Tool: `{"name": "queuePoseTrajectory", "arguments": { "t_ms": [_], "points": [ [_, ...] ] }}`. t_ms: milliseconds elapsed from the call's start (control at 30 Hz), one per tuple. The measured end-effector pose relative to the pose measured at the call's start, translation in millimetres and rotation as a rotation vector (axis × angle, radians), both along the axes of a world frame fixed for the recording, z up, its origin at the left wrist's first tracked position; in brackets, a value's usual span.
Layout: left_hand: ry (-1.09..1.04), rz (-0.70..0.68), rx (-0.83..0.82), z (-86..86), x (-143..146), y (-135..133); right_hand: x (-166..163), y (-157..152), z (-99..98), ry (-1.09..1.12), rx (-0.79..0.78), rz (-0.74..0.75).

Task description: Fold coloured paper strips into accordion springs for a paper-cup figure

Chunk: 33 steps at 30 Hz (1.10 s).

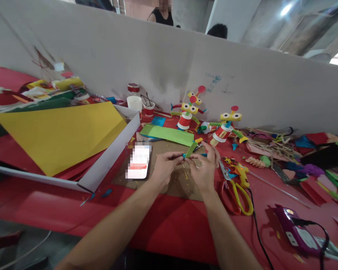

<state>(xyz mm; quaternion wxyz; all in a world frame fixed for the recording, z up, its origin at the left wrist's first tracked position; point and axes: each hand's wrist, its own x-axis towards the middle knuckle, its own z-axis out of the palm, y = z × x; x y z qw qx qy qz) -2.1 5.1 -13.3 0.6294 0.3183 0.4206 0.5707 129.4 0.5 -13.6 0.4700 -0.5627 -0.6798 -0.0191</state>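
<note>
Between my two hands is a pair of crossed paper strips, a green strip [190, 149] standing up over a blue strip [203, 154]. My left hand [169, 164] pinches the left end, where a bit of blue shows at the fingertips. From the other side my right hand [205, 165] holds the strips between thumb and fingers. Just behind them lies a wide light-green paper strip [167, 134] on a brown board [174, 183]. A phone [140, 162] with a lit screen rests left of my left hand.
Scissors [236, 195] and a yellow glue gun [243, 176] lie right of my hands. A white box [101, 168] with a yellow sheet [70, 135] stands left. Paper-cup robot figures [224, 131] stand at the back. A purple device [297, 232] with a cable sits front right.
</note>
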Motion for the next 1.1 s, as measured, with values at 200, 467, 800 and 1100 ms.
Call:
{"name": "queuePoseTrajectory", "arguments": {
  "t_ms": [200, 467, 800, 1100],
  "points": [
    [0.008, 0.019, 0.007, -0.1, 2.0, -0.4, -2.6, 0.1, -3.2, 0.04, -0.021, 0.002],
    [0.039, 0.017, 0.025, -2.0, 2.2, -1.6, -6.2, -1.0, -2.1, 0.138, -0.025, 0.011],
    [0.466, 0.0, 0.361, 2.3, -3.8, 0.7, 6.1, 10.3, -8.1, 0.251, -0.22, 0.122],
    [0.317, -0.061, 0.337, 13.7, -7.2, -0.8, 2.6, 7.8, -1.4, 0.66, -0.371, 0.369]
  ]
}}
